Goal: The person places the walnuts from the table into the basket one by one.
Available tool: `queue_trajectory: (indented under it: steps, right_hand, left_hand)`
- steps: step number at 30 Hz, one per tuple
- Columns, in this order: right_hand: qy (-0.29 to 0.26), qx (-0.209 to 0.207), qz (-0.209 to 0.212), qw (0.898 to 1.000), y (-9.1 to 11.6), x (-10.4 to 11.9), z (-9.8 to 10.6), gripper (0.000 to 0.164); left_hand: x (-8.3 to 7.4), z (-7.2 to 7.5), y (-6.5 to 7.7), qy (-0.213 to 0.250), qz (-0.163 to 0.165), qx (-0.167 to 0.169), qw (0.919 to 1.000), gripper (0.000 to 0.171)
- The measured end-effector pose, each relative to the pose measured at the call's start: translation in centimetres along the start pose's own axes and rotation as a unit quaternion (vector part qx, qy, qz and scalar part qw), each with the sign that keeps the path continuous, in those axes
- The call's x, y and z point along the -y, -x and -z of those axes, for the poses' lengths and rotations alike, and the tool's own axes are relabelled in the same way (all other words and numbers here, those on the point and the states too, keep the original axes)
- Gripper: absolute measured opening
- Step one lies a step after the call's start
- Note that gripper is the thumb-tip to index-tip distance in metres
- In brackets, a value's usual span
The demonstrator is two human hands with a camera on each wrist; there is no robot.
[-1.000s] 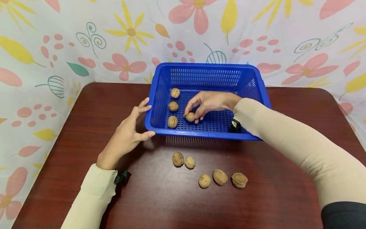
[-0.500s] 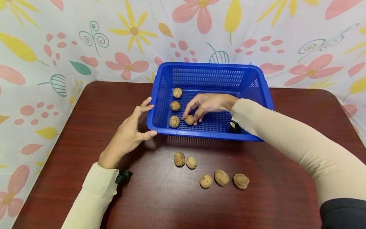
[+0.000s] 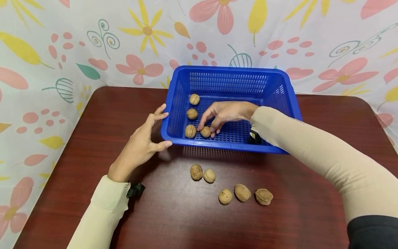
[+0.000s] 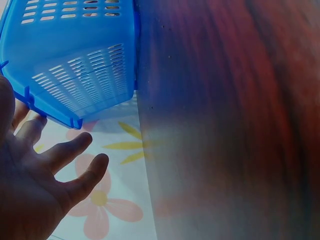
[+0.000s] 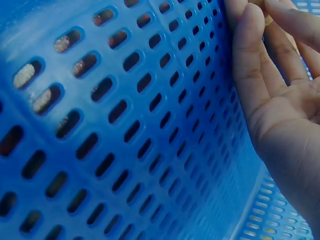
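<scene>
A walnut (image 3: 205, 132) is pinched b/w thumb & fingertips of the R hand (image 3: 225, 112), at or just over the floor of the blue basket (image 3: 230, 68), nr its near wall & toward the L end. Whether the floor is touched can't be told. In the R wrist view the nut is mostly hidden by the fingers.

The L hand (image 3: 140, 143) is spread, thumb well apart from fingers; the basket's L rim is touched by fingertips, the near L corner by the thumb.

Along the basket's L wall a row is formed by a far walnut (image 3: 194, 99), a mid walnut (image 3: 192, 113) & a near walnut (image 3: 190, 131); the last is just beside the pinched nut, w/ a fingertip seen b/w them.

On the dk red-brown surface (image 3: 174, 214), in front of the basket, a dk walnut (image 3: 196, 172) & a pale walnut (image 3: 209, 175) are set side by side; farther R & nearer, a loose trio (image 3: 242, 192) is seen. Both forearms are covered by beige sleeves (image 3: 317, 159).
</scene>
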State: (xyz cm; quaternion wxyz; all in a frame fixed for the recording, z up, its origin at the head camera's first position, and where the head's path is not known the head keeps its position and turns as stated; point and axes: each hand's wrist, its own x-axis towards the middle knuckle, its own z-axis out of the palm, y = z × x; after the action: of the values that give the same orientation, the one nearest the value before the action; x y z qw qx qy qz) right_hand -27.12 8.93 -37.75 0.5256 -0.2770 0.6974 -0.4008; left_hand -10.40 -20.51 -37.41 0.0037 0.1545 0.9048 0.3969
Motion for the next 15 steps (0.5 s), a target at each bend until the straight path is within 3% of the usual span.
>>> queue_trajectory:
  steps: [4, 8, 15]
  right_hand:
    - [0.003, -0.013, -0.008, 1.0, 1.1, 0.4, 0.4, 0.036]
    - [0.041, -0.045, -0.007, 0.998, 3.3, 1.5, 1.1, 0.037]
    - [0.103, -0.144, 0.016, 0.984, 10.8, 4.7, 0.2, 0.03]
  left_hand:
    - [0.0, -0.1, -0.1, 0.001, -0.002, 0.0, 1.0, 0.084]
    - [0.0, -0.1, 0.0, 0.002, 0.001, 0.001, 1.0, 0.085]
    - [0.1, 0.0, 0.1, -0.001, 0.01, 0.005, 0.9999, 0.084]
